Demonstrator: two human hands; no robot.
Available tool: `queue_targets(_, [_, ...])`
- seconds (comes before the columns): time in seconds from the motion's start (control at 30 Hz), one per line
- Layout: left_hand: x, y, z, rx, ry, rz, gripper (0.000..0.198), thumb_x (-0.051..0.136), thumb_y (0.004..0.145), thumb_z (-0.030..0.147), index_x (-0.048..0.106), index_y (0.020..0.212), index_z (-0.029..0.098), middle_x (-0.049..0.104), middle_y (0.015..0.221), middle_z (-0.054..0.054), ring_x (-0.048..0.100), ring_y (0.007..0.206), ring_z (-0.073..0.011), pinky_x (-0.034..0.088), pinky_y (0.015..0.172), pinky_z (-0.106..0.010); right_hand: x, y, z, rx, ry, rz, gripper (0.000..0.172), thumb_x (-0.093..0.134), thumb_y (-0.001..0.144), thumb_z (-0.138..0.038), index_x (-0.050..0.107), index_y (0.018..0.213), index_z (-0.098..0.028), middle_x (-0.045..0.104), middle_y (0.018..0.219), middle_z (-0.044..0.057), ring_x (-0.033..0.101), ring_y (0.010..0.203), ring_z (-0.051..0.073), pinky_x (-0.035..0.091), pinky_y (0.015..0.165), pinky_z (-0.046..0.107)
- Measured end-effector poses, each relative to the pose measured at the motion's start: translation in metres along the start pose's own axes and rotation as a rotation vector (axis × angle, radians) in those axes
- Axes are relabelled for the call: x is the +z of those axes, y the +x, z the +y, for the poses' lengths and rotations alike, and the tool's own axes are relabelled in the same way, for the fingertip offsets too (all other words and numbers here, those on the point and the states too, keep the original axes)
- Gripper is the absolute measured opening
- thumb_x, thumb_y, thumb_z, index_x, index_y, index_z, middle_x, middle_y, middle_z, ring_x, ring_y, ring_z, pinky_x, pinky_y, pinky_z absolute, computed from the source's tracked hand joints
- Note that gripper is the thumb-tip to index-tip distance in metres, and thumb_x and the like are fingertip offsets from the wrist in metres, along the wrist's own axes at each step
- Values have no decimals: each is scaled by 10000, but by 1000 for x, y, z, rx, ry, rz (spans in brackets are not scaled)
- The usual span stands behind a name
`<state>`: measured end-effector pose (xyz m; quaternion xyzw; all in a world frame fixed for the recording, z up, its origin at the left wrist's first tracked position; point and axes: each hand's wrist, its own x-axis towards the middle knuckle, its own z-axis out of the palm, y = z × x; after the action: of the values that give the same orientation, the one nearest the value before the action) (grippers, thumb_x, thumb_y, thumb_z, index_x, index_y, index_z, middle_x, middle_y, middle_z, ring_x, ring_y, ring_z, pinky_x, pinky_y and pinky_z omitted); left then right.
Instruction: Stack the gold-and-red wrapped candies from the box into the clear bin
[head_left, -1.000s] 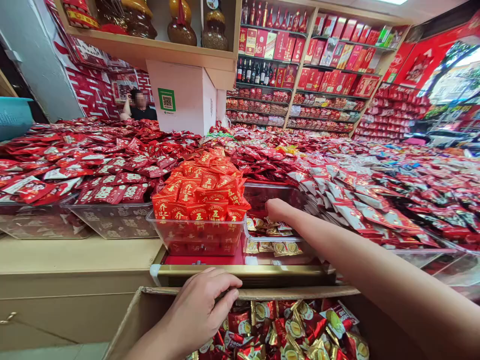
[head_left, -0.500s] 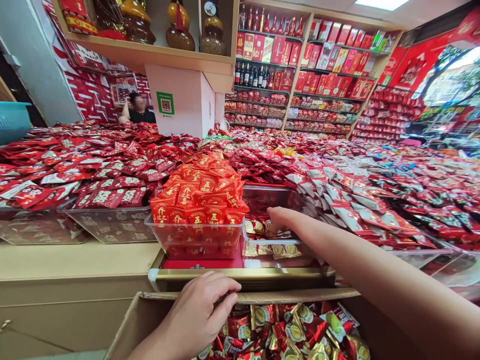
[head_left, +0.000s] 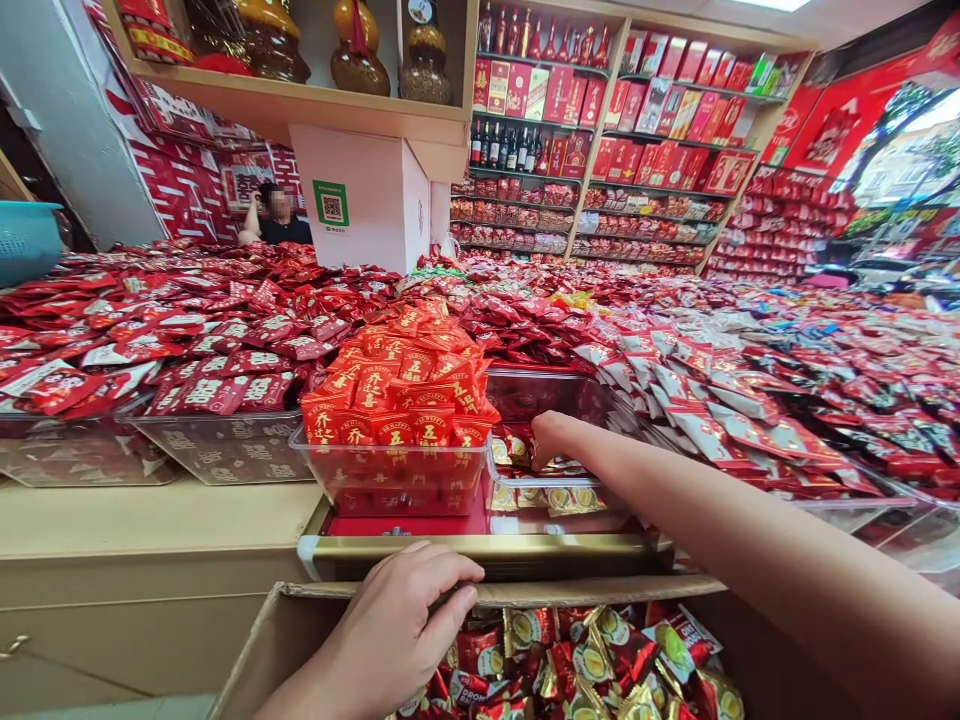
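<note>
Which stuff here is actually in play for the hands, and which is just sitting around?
In play:
- left hand, gripping the box by its rim
- packets in the box
- right hand, reaching into the clear bin

Sitting around:
- orange packs in the next bin
- red piles
- bottles on the shelf
- blue basket
- person at the back

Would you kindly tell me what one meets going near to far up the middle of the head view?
A cardboard box of red-and-gold packets, left hand on its far rim, gold counter edge, clear bin of orange-red packets, pink pillar with QR sign, shelf of jars.
</note>
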<state>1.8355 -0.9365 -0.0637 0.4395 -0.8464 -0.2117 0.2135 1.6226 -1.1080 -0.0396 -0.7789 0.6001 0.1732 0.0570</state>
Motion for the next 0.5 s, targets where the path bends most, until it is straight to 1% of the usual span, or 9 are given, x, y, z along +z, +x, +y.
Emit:
queue_targets(0.1, [0, 0, 0, -5, 3, -1, 164, 440, 833, 234, 578, 918, 259, 630, 866, 23, 559, 818, -152, 418, 734, -274, 0, -1, 1, 14, -55, -26, 451, 726, 484, -311, 671, 868, -81, 648, 901, 141, 586, 875, 280, 444, 714, 284])
queue_targets(0.23, [0, 1, -1, 3, 3, -10, 166, 436, 837, 239, 572, 929, 266, 630, 884, 27, 557, 839, -153, 415, 747, -274, 1, 2, 7, 21, -72, -40, 547, 747, 434, -311, 650, 935, -113, 639, 941, 119, 578, 892, 262, 440, 726, 267])
queue_targets(0.37, [0, 2, -1, 3, 11, -13, 164, 432, 840, 248, 568, 931, 267, 628, 885, 27, 556, 843, -153, 416, 753, -272, 1, 6, 8, 7, -38, -23, 674, 741, 414, -382, 608, 1016, -108, 614, 1006, 129, 566, 910, 271, 444, 702, 273])
queue_targets(0.43, [1, 2, -1, 1, 13, -14, 164, 433, 840, 253, 567, 934, 267, 628, 889, 24, 556, 847, -153, 417, 760, -272, 1, 5, 4, -30, -11, 12, 690, 711, 469, -420, 573, 1068, -108, 598, 1041, 129, 560, 924, 264, 439, 698, 265])
queue_targets(0.5, [1, 1, -1, 0, 14, -15, 165, 435, 839, 259, 568, 937, 266, 628, 895, 20, 556, 853, -156, 419, 766, -274, 0, 4, 0, -94, 17, 52, 626, 657, 562, -439, 549, 1106, -148, 596, 1055, 96, 560, 929, 234, 427, 702, 243])
